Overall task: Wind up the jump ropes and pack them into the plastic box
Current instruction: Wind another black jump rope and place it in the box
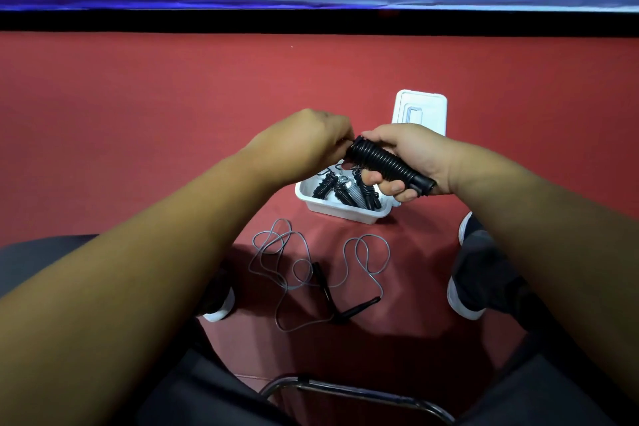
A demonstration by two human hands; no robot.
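Jump ropes are at three stages in this view. One black rope [383, 162] is wound tightly round its handles into a ribbed bundle and held in the air above the white plastic box [340, 209]. The right hand [411, 156] is closed round the lower part of that bundle, fingers curled under it and thumb over the top, with a black handle end sticking out past the heel of the palm. The left hand [311, 138] is closed on the bundle's upper tip, fingertips pinched at the last turns of cord.

Below the hands, the plastic box sits on the red floor [173, 114] and already holds several wound bundles [340, 188], most black and at least one grey; their exact number cannot be told, as the hands hide part of the box. Its white lid [432, 107] lies flat on the floor just behind the box, partly hidden by the right hand.

Nearer the person, a loose rope [297, 263] with a thin grey cord lies in tangled loops on the floor, its two black handles [349, 308] crossing near each other. A shoe with a white sole [218, 311] rests to the left of it and another [463, 301] to the right. A chrome chair frame [345, 387] curves across the bottom of the view, between the dark-trousered legs.
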